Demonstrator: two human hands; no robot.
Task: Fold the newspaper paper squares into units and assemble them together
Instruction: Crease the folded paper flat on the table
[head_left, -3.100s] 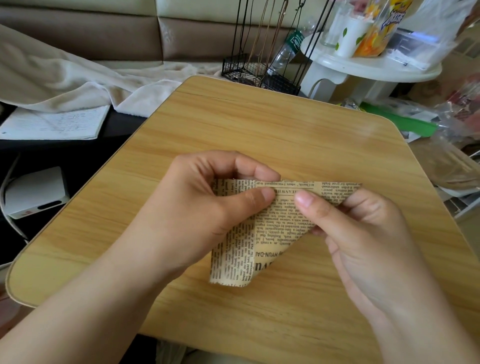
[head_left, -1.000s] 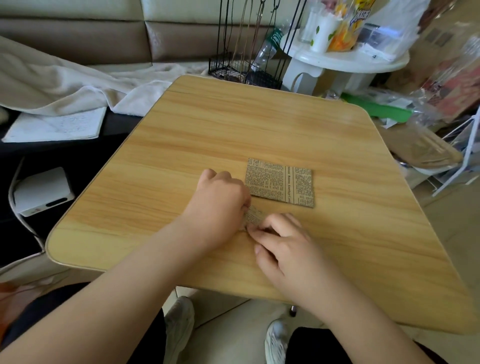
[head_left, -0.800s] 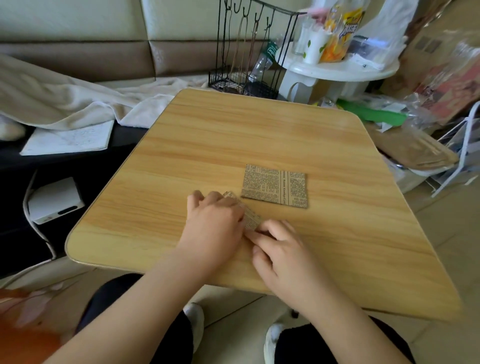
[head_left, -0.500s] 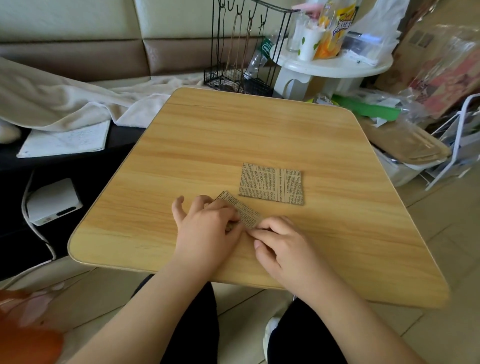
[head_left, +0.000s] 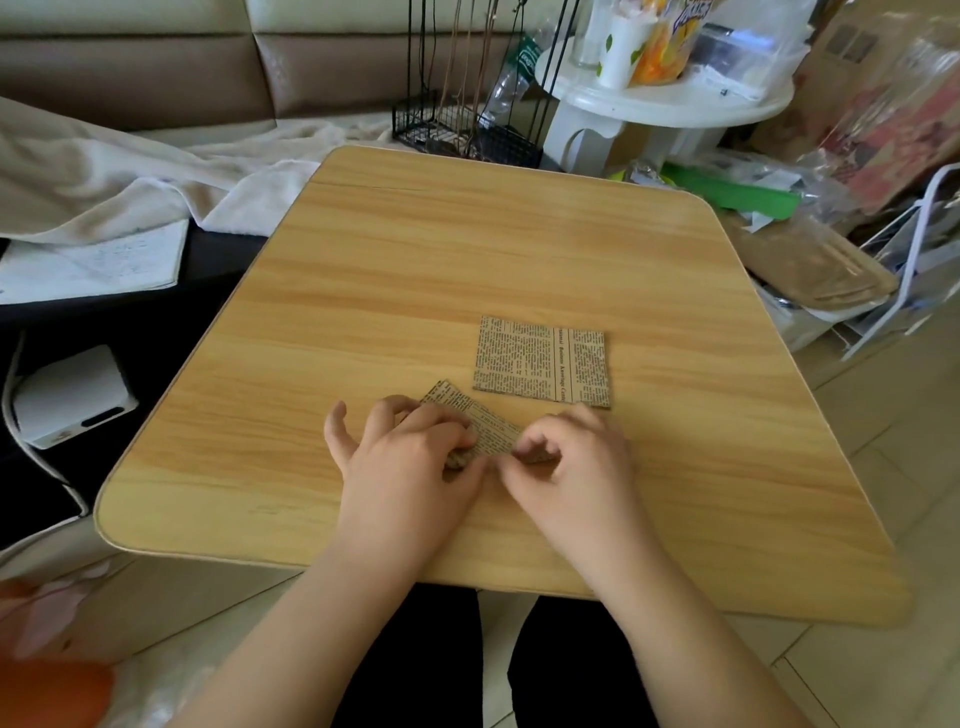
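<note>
Head view, taken from left to right: the left hand (head_left: 402, 457) lies on the near middle of the wooden table (head_left: 467, 249), its thumb and first fingers curled down onto the left end of a small folded newspaper piece (head_left: 475, 423), the other fingers lifted and spread; the piece sits tilted between both hands, its far corner poking out beyond the knuckles. The right hand (head_left: 569, 462) pinches the other end with bent fingers, though how the fingertips meet the paper underneath is hidden. Just beyond, close to the right hand, a flat newspaper square (head_left: 541, 361) lies unfolded and untouched. The step in hand looks like creasing this unit: it would go best if the left hand pins the paper flat while the right lines up the edges before pressing, then runs a fingertip along the fold so it stays sharp, since thin newsprint slips and skews easily. By count: one piece being folded, one loose square waiting, two hands at work, and no finished units visible on the table
</note>
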